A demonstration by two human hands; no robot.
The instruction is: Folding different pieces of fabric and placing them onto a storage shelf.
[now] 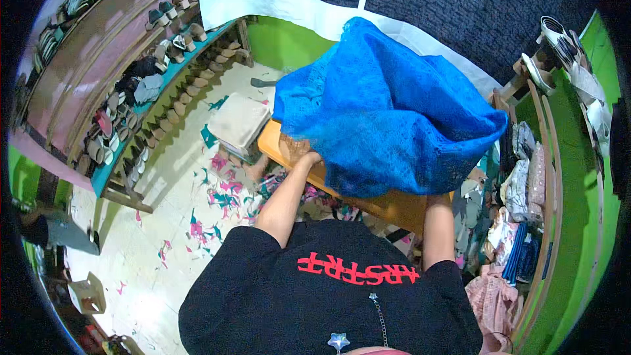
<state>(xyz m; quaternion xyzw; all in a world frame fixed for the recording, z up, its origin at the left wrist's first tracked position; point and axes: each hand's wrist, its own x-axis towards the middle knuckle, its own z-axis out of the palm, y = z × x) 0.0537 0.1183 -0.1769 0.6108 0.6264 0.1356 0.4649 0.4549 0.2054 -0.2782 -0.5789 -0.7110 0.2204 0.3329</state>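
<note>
A large piece of blue lace cloth billows up in folds in front of me, over an orange-brown wooden board or tabletop. My left hand reaches in at the cloth's near left edge, above the board. Lace veils its fingers, so their grip is not clear. At the near right side my right forearm goes in under the cloth's lower edge; my right hand is mostly hidden there, fingers out of sight.
Pink, teal and dark fabric scraps litter the pale floor. A cream-topped stool stands left of the board. Shoe racks line the left wall. Folded clothes fill a wooden rack on the right. Dark patterned panels hang at the back.
</note>
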